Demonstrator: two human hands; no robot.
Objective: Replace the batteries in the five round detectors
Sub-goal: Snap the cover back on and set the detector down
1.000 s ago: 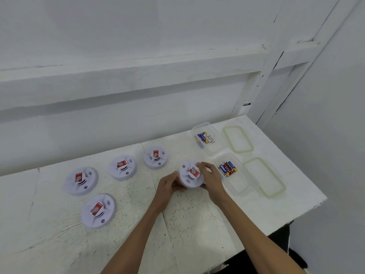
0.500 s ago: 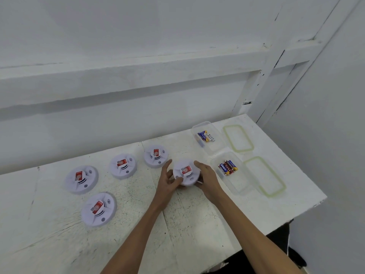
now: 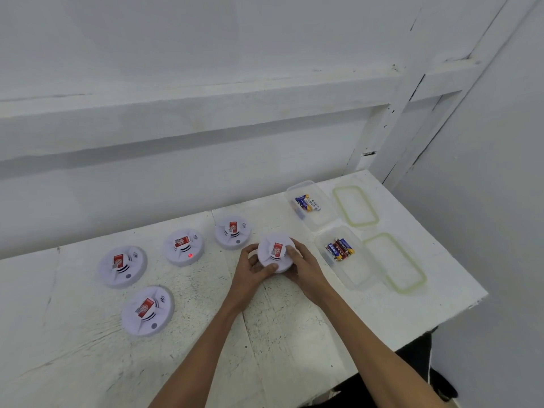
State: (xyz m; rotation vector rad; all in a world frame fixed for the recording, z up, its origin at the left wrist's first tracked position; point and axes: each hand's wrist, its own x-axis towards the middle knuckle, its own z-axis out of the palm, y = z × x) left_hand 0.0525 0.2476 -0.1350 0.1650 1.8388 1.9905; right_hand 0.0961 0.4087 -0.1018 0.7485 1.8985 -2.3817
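Note:
Both hands grip one round white detector [image 3: 275, 252] with a red label on top, at the middle of the white table [image 3: 279, 325]. My left hand [image 3: 250, 270] clasps its left and front rim; my right hand [image 3: 304, 267] clasps its right rim. Other detectors lie to the left: one [image 3: 232, 232] just behind the held one, one [image 3: 184, 246] showing a lit red dot, one [image 3: 122, 266] further left, and one [image 3: 147, 310] nearest me. Two open clear boxes hold batteries: the near box [image 3: 357, 275] and the far box [image 3: 316, 219].
Two green-rimmed lids lie right of the boxes, the far lid [image 3: 354, 206] and the near lid [image 3: 394, 262]. The table's right edge [image 3: 459, 310] drops off close to the near lid. A white wall with a ledge runs behind the table.
The held detector shifted slightly left and away, then turned in my hands so its red label now stands more upright. A red dot now glows on the second detector.

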